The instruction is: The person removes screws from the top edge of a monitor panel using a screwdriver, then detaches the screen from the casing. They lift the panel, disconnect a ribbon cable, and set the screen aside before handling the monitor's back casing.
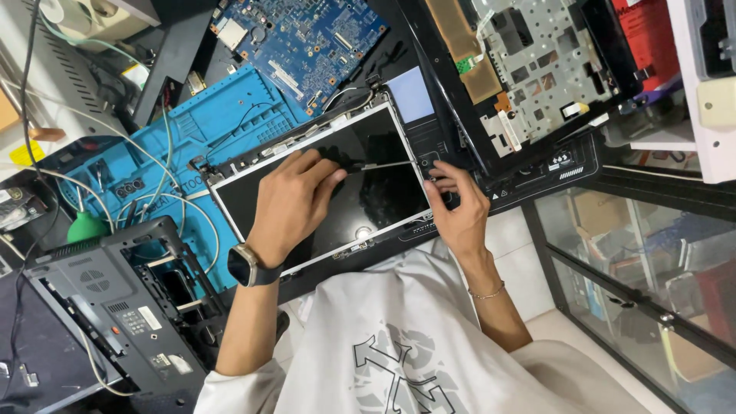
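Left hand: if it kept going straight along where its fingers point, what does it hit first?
The left hand points right across the laptop screen panel, holding a thin tool. Straight on, it would likely first meet the right hand at the panel's right edge; depth is unclear.

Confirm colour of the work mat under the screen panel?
Blue mat, clearest in the head view.

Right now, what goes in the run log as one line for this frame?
left hand flat on laptop screen panel, pinching thin tool | right hand at panel's right edge | blue mat behind
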